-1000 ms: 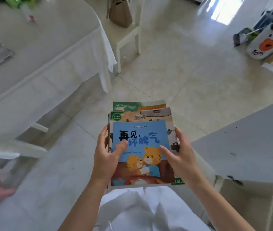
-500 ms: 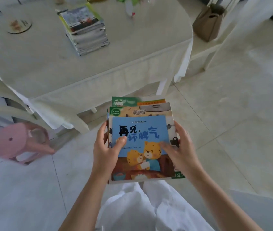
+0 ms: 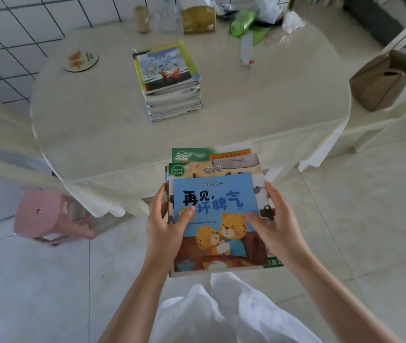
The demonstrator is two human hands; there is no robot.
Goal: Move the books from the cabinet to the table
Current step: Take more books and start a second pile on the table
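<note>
1. Books in hand (image 3: 218,214): a small fanned batch, blue cover with two cartoon cubs on top, at least two more covers showing past its far edge. I hold it level in front of my body, above the floor and just short of the near edge of the table (image 3: 258,115).
2. My left hand (image 3: 166,227) grips the batch's left side, thumb lying on the blue cover and fingers curled underneath. My right hand (image 3: 275,226) grips the right side the same way, thumb on top.
3. Governing relation: the stack on the table (image 3: 172,81) lies straight ahead and slightly left of the batch, well apart from it. The batch's long axis points away from me, roughly in line with that stack. My left hand is a little nearer to it.
4. Judgement: the coming move is a forward reach over the table edge, with both hands sharing the load.
5. Obscured: my fingers beneath the batch and the number of books in it. The cabinet is out of view. Items at the table's far edge are blurred; I can make out a green bottle (image 3: 242,23) only.
</note>
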